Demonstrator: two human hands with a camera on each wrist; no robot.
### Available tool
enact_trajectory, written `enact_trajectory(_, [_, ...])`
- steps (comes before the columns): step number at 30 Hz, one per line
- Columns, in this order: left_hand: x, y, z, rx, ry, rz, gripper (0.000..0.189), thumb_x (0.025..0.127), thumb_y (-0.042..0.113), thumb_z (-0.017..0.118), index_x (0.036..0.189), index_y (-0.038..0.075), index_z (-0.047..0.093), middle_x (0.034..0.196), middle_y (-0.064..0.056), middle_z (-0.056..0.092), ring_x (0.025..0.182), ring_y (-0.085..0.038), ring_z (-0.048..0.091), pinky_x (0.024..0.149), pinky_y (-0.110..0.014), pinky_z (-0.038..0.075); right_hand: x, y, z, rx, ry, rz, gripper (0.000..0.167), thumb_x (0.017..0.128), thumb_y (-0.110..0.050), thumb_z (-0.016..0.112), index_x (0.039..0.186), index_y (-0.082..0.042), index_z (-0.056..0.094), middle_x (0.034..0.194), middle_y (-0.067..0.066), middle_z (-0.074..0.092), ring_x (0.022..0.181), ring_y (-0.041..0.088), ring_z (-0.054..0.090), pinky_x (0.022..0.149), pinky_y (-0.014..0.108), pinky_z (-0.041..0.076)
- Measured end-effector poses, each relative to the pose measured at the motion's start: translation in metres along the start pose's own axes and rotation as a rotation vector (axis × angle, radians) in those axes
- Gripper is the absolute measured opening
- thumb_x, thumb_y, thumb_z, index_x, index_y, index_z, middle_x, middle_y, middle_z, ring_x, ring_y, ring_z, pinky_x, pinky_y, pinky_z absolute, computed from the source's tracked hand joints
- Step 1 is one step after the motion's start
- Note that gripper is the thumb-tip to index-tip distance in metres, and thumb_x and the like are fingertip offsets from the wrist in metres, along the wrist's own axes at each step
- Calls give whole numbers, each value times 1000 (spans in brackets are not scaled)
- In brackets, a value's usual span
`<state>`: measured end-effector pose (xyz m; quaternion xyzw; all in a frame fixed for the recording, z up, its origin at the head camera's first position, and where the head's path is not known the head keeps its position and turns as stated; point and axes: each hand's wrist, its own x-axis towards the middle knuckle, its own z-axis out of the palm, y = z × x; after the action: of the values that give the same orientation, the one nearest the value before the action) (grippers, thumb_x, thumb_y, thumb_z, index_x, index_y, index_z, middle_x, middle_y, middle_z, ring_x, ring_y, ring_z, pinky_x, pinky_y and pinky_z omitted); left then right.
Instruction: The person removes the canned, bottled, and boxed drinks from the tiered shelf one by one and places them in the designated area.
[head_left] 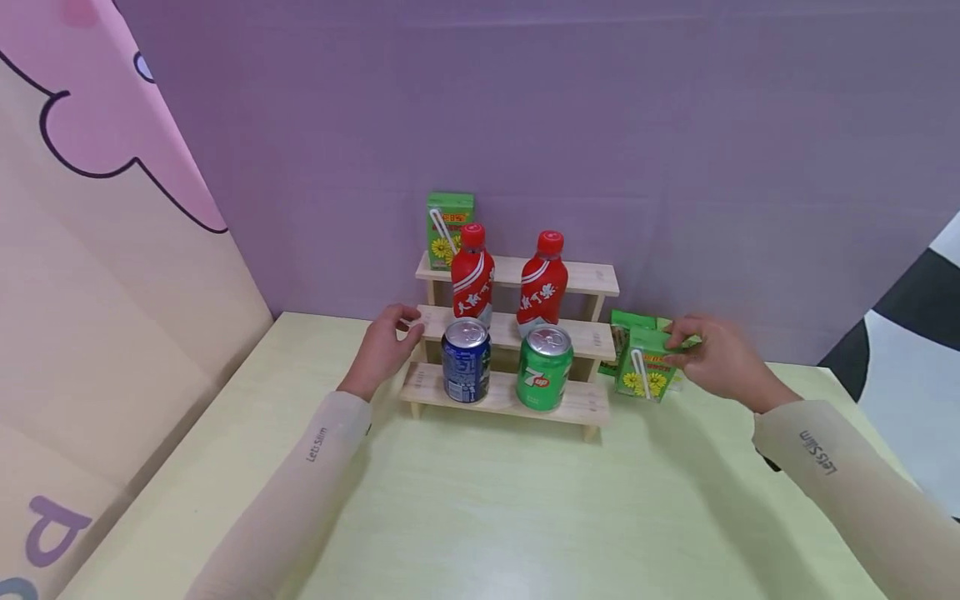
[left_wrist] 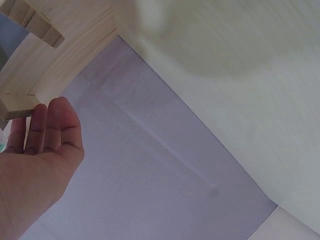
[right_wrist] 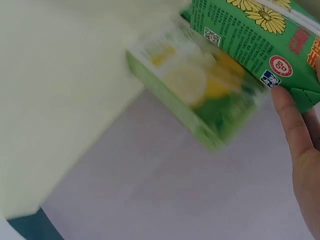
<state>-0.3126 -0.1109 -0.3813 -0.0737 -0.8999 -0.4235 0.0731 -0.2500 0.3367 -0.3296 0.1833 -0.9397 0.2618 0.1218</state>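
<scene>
Head view: the right hand pinches a green drink carton between thumb and fingers, right of a three-tier wooden stand, near a lemon-printed carton; the left hand, fingers loosely bent, touches the stand's left end, whether pinching it cannot be told

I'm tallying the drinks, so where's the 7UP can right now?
In the head view, the 7UP can stands on the wooden rack's lowest step, right of the blue can and in front of a red bottle.
</scene>
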Motion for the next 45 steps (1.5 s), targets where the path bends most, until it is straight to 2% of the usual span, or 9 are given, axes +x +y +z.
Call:
enact_trajectory(7, [1, -3, 1, 13, -1, 4, 31, 96, 25, 57, 122, 9, 53, 119, -9, 53, 107, -26, 50, 90, -38, 47, -2, 12, 35, 38, 34, 61, 16, 77, 6, 72, 75, -5, 61, 108, 16, 59, 92, 37, 61, 70, 44, 55])
enact_trajectory(12, [1, -3, 0, 13, 2, 18, 30, 96, 24, 57, 121, 7, 54, 119, -10, 53, 106, -27, 51, 90, -38, 47, -2, 14, 42, -23, 153, 41, 16, 73, 3, 77, 70, -6, 64, 107, 17, 63, 103, 37, 54, 83, 52, 44])
enact_trajectory(17, [0, -2, 1, 13, -1, 7, 30, 96, 24, 57, 121, 7, 54, 120, -10, 52, 108, -28, 51, 90, -38, 47, -1, 14, 45, -61, 207, 31, 13, 72, 4, 78, 71, -4, 67, 102, 17, 64, 98, 34, 53, 80, 49, 43])
enact_trajectory(20, [0, -2, 2, 10, -2, 1, 31, 96, 24, 57, 122, 7, 54, 121, -10, 52, 108, -28, 51, 90, -38, 47, -2, 9, 42, -69, 172, 68, 9, 75, 0, 75, 81, -2, 68, 105, 17, 62, 95, 34, 53, 77, 49, 44])
enact_trajectory(25, [1, -3, 2, 9, -5, -9, 31, 96, 24, 57, 122, 8, 54, 121, -9, 52, 107, -27, 51, 89, -37, 47, -3, -10, 24, -36, 111, 115, 25, 82, -9, 69, 105, -2, 64, 116, 20, 56, 98, 41, 54, 78, 56, 43])
enact_trajectory(31, [1, -4, 2, 3, -3, -8, 32, 96, 25, 57, 123, 9, 53, 121, -9, 52, 110, -30, 51, 89, -37, 47, 4, -27, 11, -4, 160, 26, 26, 83, -10, 70, 107, -4, 65, 112, 15, 59, 103, 36, 52, 83, 54, 40])
enact_trajectory(37, [1, -5, 2, 10, 2, 0, 31, 96, 25, 57, 122, 9, 54, 121, -8, 52, 108, -26, 51, 89, -36, 48, 15, -44, 3, 23, 176, -72, 28, 82, -12, 71, 108, -7, 65, 110, 11, 63, 111, 33, 51, 92, 52, 37])
enact_trajectory(45, [3, -3, 3, 14, 9, -3, 31, 96, 25, 57, 122, 9, 54, 121, -8, 52, 107, -25, 50, 89, -35, 48, 42, -82, -8, 1, 225, -207, 31, 83, -17, 72, 111, -7, 65, 110, 8, 63, 106, 27, 53, 89, 53, 41])
